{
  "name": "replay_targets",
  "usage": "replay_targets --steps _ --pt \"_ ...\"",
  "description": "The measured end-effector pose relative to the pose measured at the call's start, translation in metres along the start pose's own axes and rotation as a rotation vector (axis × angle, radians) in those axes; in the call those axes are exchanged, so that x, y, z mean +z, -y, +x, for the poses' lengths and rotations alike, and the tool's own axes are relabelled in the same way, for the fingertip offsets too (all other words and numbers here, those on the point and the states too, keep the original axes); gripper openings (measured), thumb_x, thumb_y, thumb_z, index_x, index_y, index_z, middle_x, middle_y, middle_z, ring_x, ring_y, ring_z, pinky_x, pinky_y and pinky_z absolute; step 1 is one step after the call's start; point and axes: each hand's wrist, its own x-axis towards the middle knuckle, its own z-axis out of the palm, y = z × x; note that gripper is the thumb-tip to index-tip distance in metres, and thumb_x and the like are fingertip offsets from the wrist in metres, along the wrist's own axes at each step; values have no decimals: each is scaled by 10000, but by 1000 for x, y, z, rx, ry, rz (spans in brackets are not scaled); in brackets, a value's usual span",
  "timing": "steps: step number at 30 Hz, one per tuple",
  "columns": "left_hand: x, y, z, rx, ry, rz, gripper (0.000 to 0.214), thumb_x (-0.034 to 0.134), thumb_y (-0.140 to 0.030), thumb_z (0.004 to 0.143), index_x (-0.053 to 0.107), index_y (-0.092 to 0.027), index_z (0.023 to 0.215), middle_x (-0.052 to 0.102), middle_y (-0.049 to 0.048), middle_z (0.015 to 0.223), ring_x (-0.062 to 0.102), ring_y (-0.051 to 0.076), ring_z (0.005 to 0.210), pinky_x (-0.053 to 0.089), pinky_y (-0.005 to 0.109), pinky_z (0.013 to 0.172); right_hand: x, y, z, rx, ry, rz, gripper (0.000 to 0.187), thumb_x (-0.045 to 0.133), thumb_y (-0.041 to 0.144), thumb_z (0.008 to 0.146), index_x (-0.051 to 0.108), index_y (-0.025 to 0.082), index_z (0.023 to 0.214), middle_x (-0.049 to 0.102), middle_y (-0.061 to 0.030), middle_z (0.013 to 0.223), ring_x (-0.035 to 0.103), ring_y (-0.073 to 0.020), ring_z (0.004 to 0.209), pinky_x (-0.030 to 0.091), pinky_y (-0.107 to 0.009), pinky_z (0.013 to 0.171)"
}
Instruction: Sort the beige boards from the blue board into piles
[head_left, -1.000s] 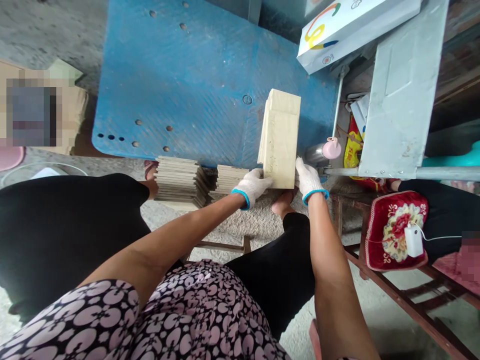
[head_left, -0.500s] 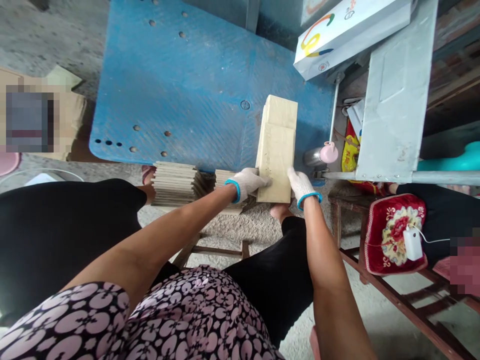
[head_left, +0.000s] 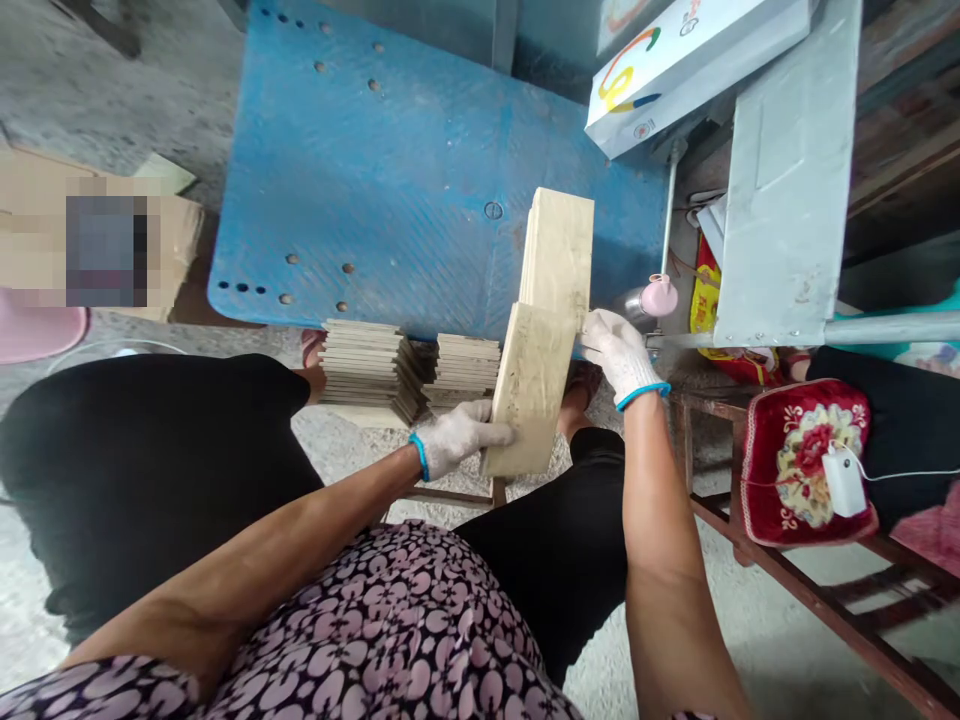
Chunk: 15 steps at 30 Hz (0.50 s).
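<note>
Pale wooden boards lie in a stack on the right part of the blue table. My left hand, in a white knitted glove with a blue cuff, grips the lower left end of a wooden board, thumb on top and fingers beneath. This board is tilted askew, its upper end overlapping the stack's near end. My right hand, gloved alike, has its fingers curled at the right edge where board and stack meet; the fingertips are partly hidden. Two piles of boards stand below the table edge, left of the held board.
The blue table has several round holes. A white box lies at its far right, and a flask with a pink lid stands near the right edge. A wooden chair with a red cushion is at right, where another person sits. Cardboard lies left.
My left hand has drawn the top board toward me and turned it askew from the stack. My right hand has shifted slightly up along the right edge. The view has swung a little.
</note>
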Motion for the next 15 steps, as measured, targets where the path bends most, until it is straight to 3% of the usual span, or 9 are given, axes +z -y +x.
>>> replay_targets --steps 5,9,12,15 --pt "-11 18 -23 53 117 226 354 763 -353 700 735 -149 988 740 27 850 670 203 789 517 281 716 -8 -2 -10 41 254 -116 552 828 494 642 680 180 1072 710 -107 1136 680 -230 955 585 -377 806" --pt "-18 24 -28 132 96 547 317 694 -387 754 729 -158 970 714 6 824 635 191 753 462 255 649 -12 7 -21 -68 411 -322 439 825 314 600 710 165 997 731 -63 1059 666 -210 977 533 -347 899" --pt "-23 30 -28 191 86 741 273 647 -389 773 712 -185 942 707 -7 875 627 199 814 452 250 684 -12 15 -35 -87 543 -619 354 800 257 620 729 150 950 735 -28 920 656 -190 853 500 -286 777" --pt "-25 39 -27 131 79 935 216 646 -387 748 691 -202 850 673 -12 783 617 200 758 435 256 652 -11 18 -53 -60 654 -861 291 805 274 651 737 147 904 716 -1 814 636 -177 754 431 -249 659"
